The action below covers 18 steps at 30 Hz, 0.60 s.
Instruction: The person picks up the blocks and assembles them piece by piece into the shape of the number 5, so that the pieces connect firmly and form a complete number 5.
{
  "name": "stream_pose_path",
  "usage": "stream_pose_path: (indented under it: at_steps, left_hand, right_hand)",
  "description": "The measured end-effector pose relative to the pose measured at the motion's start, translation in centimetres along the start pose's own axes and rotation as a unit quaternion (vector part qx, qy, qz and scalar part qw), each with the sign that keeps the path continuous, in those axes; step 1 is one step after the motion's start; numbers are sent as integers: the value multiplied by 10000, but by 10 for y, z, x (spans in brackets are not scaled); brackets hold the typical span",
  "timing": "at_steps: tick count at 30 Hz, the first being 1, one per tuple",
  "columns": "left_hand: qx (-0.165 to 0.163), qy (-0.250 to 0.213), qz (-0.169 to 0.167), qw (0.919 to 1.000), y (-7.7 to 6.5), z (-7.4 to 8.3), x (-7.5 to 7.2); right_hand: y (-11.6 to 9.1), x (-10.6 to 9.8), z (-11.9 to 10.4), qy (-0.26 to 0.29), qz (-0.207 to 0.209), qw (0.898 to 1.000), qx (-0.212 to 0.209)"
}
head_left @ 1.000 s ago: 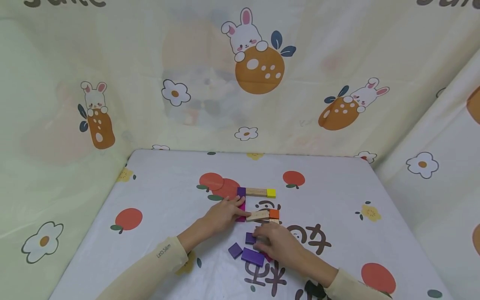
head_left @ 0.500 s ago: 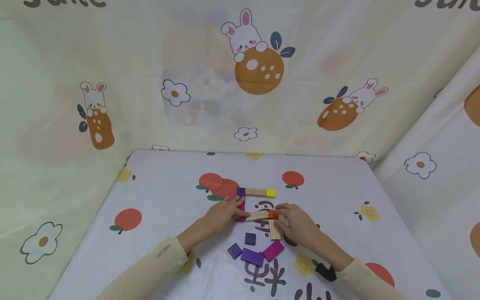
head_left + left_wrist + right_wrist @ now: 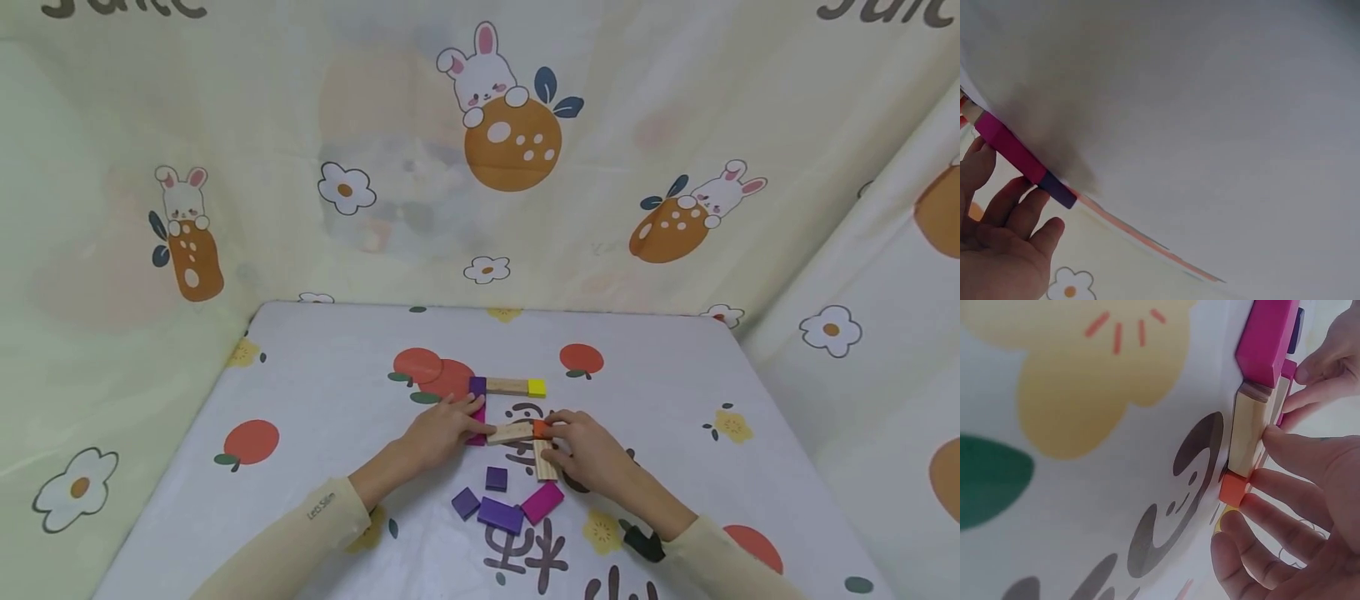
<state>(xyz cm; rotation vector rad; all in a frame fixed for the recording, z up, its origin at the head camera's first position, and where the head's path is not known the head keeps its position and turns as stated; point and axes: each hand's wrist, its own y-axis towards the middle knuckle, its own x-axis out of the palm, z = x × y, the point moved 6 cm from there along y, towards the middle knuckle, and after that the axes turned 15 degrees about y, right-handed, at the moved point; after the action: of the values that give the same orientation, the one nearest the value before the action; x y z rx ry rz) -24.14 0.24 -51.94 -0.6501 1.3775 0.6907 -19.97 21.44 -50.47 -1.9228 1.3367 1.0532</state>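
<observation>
My left hand (image 3: 442,429) rests its fingers against the left side of a magenta block (image 3: 1013,147) and a small purple block (image 3: 1057,189). An index fingertip reaches the left end of a plain wooden block (image 3: 512,432). At that block's right end sits an orange cube (image 3: 1233,489), touched by fingers of my right hand (image 3: 588,450). The right thumb presses the side of another plain wooden block (image 3: 1249,434), which stretches from the orange cube towards me. A third plain block (image 3: 507,386) and a yellow cube (image 3: 537,387) form the far row, beside the purple block.
Nearer me lie a loose magenta block (image 3: 542,502), a long purple block (image 3: 500,516) and two purple cubes, one tilted (image 3: 466,503) and one straight (image 3: 496,479). A patterned cloth (image 3: 660,383) covers the table. Printed curtains (image 3: 405,233) hang behind and at both sides.
My right hand has moved from the loose blocks up to the orange cube and the plain block below it, uncovering the magenta block. The left hand stays at the left column.
</observation>
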Motion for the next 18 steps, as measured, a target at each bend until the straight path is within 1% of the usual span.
stream_pose_path:
  at_steps: [2, 6, 10, 12, 13, 15, 18]
  left_hand:
    - [46, -8, 54, 10000, 1, 0, 0]
    - [211, 25, 300, 9993, 0, 2, -4]
    - [367, 72, 619, 9974, -1, 7, -14]
    - [438, -6, 692, 9966, -3, 11, -20]
    - [474, -83, 690, 9965, -5, 14, -23]
    - [567, -234, 582, 9964, -8, 21, -27]
    - [669, -417, 221, 9966, -13, 30, -27]
  right_hand:
    - [0, 0, 0, -23, -35, 10000, 42]
    - [1, 0, 0, -26, -45, 10000, 80]
    - [1, 0, 1, -57, -55, 9999, 125]
    - [1, 1, 1, -59, -48, 9998, 172]
    - [1, 1, 2, -56, -43, 9998, 188]
    - [1, 2, 2, -39, -36, 9998, 210]
    - [2, 1, 1, -42, -33, 9998, 201]
